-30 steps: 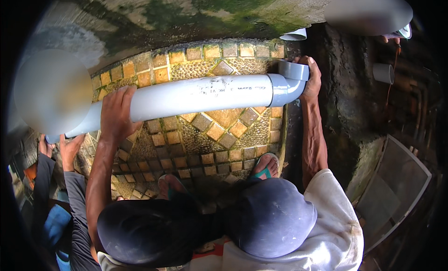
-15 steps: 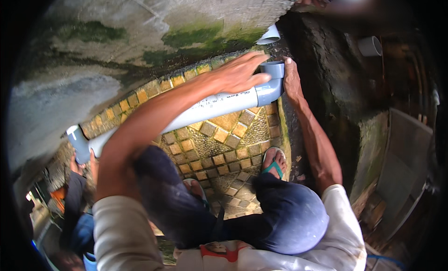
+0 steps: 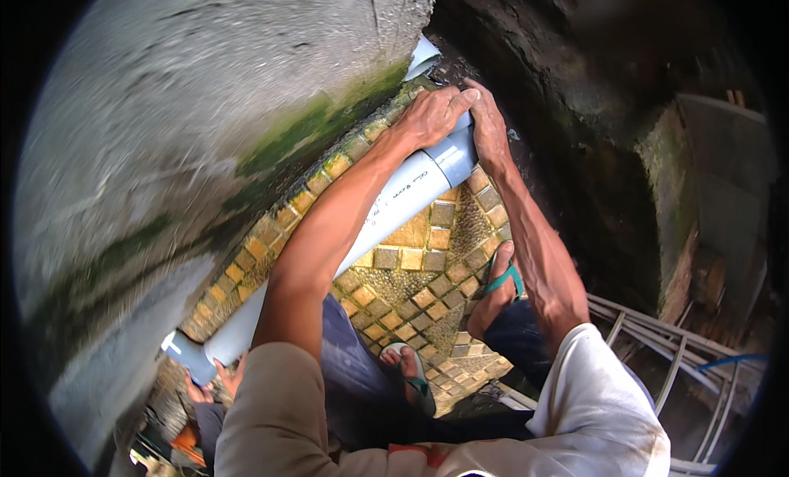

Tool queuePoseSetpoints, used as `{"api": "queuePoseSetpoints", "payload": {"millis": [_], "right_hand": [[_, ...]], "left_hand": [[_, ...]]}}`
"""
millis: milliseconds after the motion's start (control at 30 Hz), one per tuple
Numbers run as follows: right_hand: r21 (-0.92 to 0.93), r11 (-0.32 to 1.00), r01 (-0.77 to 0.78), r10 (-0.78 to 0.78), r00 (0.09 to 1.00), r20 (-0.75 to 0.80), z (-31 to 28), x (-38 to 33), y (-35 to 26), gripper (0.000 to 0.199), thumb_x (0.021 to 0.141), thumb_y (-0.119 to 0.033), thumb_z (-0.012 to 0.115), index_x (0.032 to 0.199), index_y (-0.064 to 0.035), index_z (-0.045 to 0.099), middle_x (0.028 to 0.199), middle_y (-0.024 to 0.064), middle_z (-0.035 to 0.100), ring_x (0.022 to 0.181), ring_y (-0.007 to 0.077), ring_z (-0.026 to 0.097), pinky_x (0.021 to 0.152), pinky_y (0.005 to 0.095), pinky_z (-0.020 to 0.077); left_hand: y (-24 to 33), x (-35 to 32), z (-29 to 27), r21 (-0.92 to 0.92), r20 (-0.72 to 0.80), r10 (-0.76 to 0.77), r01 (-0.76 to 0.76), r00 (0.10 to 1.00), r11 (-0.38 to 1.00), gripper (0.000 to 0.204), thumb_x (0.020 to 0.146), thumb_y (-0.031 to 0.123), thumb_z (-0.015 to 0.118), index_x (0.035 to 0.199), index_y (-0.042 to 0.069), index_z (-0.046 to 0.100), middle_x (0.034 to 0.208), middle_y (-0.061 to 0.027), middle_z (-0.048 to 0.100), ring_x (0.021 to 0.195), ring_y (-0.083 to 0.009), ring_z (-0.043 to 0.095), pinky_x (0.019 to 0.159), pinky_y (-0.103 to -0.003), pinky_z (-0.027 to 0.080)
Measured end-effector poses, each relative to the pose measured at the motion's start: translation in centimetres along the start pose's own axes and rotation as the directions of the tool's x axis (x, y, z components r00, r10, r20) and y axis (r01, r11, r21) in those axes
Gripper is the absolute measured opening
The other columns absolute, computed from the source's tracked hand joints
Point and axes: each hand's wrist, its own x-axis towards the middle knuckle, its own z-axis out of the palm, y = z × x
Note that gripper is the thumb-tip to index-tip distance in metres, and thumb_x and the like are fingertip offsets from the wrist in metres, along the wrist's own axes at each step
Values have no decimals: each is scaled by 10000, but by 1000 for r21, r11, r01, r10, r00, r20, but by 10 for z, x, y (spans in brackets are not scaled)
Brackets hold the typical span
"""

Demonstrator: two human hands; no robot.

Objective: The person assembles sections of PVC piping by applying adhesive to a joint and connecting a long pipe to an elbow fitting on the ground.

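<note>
another person's hand (image 3: 223,377) steadies the near-left end of the long grey pipe (image 3: 362,230), which slants to far right; left hand (image 3: 431,115) and right hand (image 3: 489,128) clamp its elbow fitting (image 3: 454,155); best push square, since the mossy wall (image 3: 246,132) crowds left, with tiled floor (image 3: 411,288) free

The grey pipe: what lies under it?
Under the grey pipe lies yellow tiled paving beside a mossy wall. Both hands, left and right, cover its elbow end.
</note>
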Motion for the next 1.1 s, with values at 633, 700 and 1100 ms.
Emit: {"api": "queuePoseSetpoints", "payload": {"millis": [633,700,1100], "right_hand": [[113,975,-192,212,954,-210,12,-73,17,546,1116,-475,523,1404,-33,665,1341,167,707,1256,258,639,1110,384,465],[83,971,-225,238,942,-235,7,-86,22,544,1122,-469,506,1403,-29,661,1338,178,702,1251,272,644,1106,391,466],[-90,970,-225,208,964,-168,-7,-111,23,618,1152,-452,348,1520,16,512,1457,294,593,1363,447,542,1189,524,343]], "left_hand": [[3,-26,21,-57,481,-125,173,868,983,639,1150,495,343,912,-55,564,634,-144,493,564,-263,468,585,-471,441],[10,-30,30,-109,433,119,-79,893,991,595,1146,476,357,917,-45,533,620,-166,454,553,-258,450,572,-480,428],[26,-43,35,-13,415,58,-58,908,998,620,1146,461,341,1006,-69,630,745,-318,639,646,-412,635,670,-520,508]]}}
